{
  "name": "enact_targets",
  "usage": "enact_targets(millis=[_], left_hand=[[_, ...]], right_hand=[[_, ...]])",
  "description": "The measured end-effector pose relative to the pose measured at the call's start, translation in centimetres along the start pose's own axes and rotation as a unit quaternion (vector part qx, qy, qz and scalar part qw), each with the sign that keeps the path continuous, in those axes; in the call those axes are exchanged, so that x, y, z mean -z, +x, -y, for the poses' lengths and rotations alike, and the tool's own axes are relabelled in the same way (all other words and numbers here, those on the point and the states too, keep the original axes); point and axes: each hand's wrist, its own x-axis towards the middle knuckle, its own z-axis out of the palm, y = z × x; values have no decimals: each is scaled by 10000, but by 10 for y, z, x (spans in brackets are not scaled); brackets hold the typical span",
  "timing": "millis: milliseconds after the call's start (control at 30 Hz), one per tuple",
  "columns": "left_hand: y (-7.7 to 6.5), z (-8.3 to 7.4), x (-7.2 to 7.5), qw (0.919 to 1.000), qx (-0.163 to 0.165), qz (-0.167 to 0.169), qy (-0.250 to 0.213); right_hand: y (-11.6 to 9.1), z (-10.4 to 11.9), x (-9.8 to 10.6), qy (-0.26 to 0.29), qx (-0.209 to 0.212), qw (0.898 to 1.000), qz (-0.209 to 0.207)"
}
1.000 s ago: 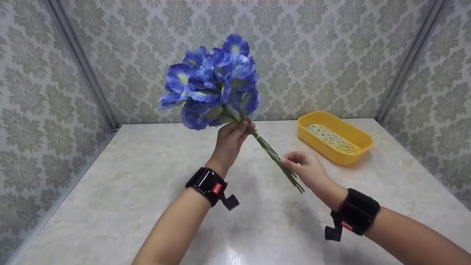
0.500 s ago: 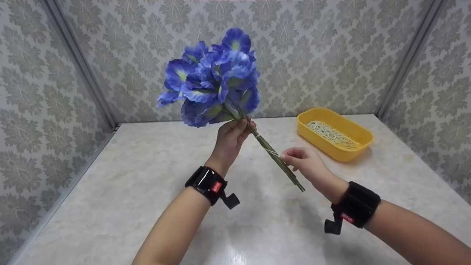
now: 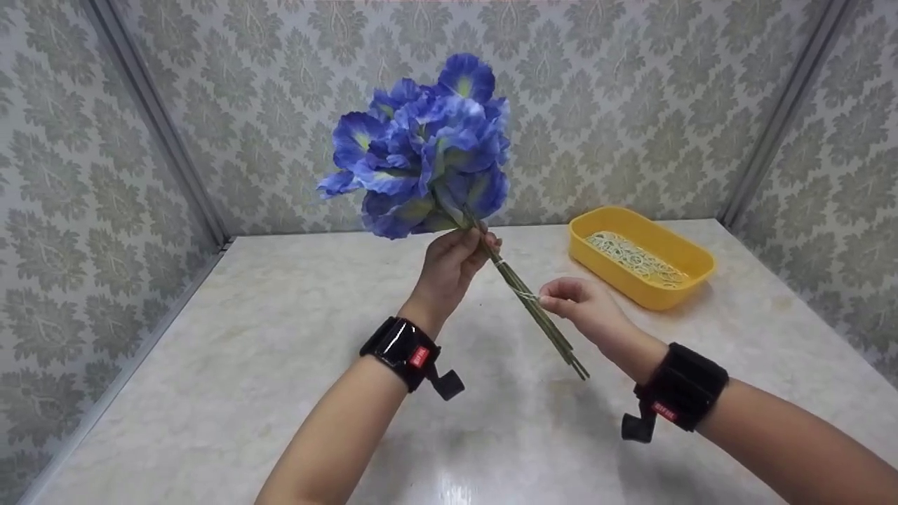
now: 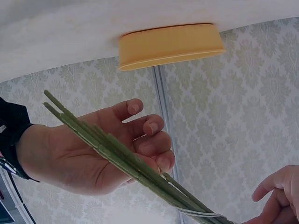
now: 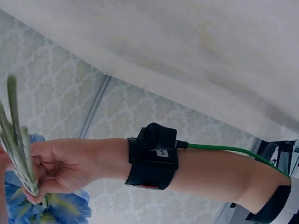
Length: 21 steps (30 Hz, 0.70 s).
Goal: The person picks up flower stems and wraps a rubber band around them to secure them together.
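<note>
My left hand (image 3: 447, 272) grips a bunch of blue artificial flowers (image 3: 428, 151) just under the blooms. The bunch is tilted, and its green stems (image 3: 551, 330) point down to the right, above the table. A pale rubber band (image 3: 499, 263) circles the stems close below the left hand. Lower down, a second pale rubber band (image 3: 523, 294) slants across them, its edge pinched between thumb and index finger of my right hand (image 3: 586, 308). In the left wrist view the right hand (image 4: 107, 149) is behind the stems. The right wrist view shows the left hand (image 5: 60, 163) around the stems.
A yellow plastic tray (image 3: 656, 298) holding many loose pale rubber bands (image 3: 631, 258) stands at the back right of the marbled table (image 3: 309, 308). Patterned wall panels (image 3: 610, 105) enclose the back and both sides.
The flowers and my left hand have shifted slightly to the right, and the stem ends have swung a little lower. My right hand has risen slightly, its pinch kept at the lower rubber band.
</note>
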Motion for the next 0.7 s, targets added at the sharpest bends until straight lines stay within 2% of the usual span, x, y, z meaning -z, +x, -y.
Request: enact_targets(millis=[167,333,533,700], left_hand=[[-1,2,-3,9997,213,142,51],[-3,4,-3,9990,357,129,231],[-3,4,-3,9978,483,123,447],[-3,4,0,9927,580,386,988]], right_hand=[[4,2,1,196,150,9997,42],[9,7,2,-115,355,9988,-325],[18,17,-5,-446,1028,9905,-794],[24,19,-10,-695,1450,9810,-1086]])
